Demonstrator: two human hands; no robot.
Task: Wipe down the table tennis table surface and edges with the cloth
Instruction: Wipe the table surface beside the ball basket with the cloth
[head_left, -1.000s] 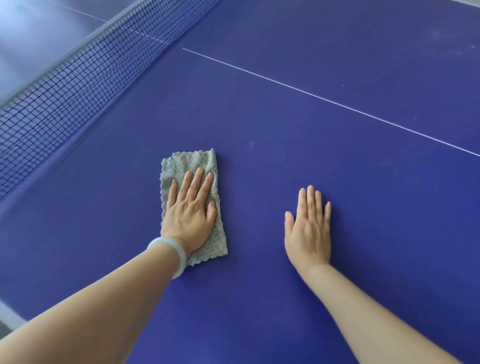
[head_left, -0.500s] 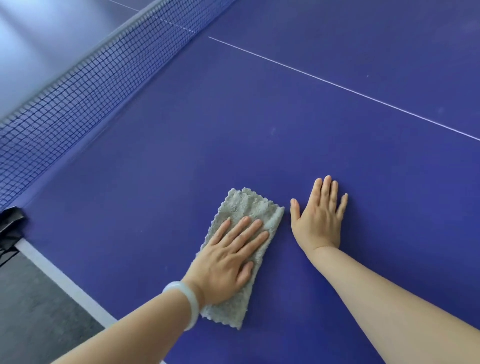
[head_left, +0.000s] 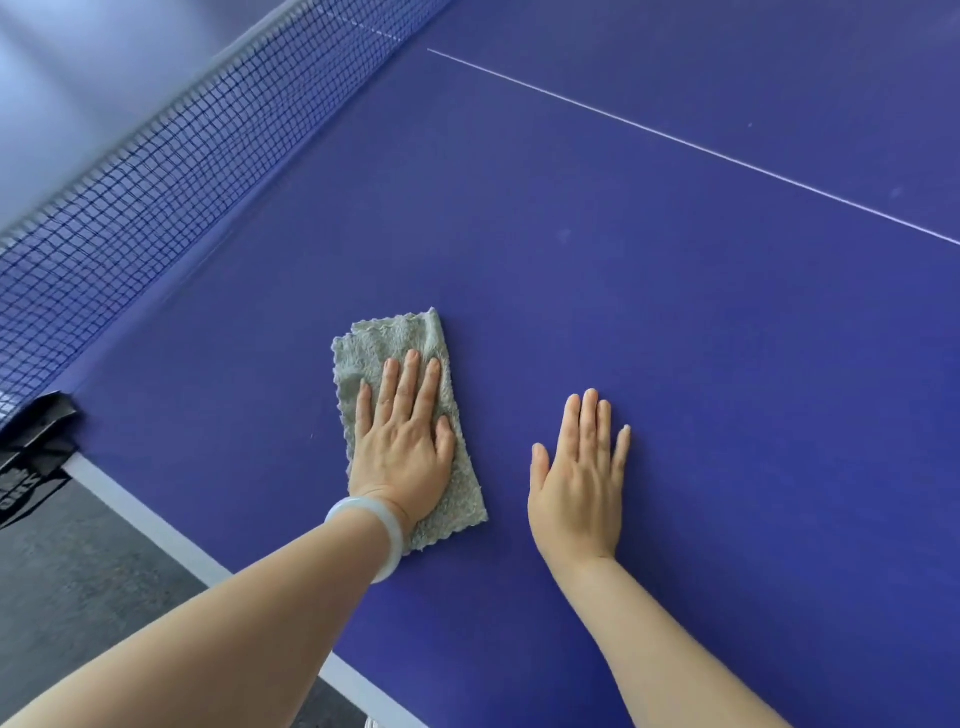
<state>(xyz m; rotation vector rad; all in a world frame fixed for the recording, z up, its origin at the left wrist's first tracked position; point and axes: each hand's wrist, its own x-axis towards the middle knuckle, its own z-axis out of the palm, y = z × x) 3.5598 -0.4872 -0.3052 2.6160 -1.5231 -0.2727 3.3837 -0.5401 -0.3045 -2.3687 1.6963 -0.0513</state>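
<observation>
A folded grey-green cloth (head_left: 395, 343) lies flat on the blue table tennis table (head_left: 675, 312). My left hand (head_left: 402, 441) presses down on it with straight fingers, a pale bangle on the wrist. My right hand (head_left: 579, 478) rests flat on the bare table surface just right of the cloth, fingers straight, holding nothing. The cloth's near half is hidden under my left palm.
The dark net (head_left: 130, 182) runs along the left, ending at a black clamp (head_left: 31, 457) on the table's side. The white side edge line (head_left: 156, 530) runs diagonally at lower left, with grey floor (head_left: 78, 582) beyond. A thin white centre line (head_left: 701, 150) crosses the table farther out.
My left hand slid the cloth right and back toward me, then away and leftward again, farther from my right hand. My right hand stayed flat on the table.
</observation>
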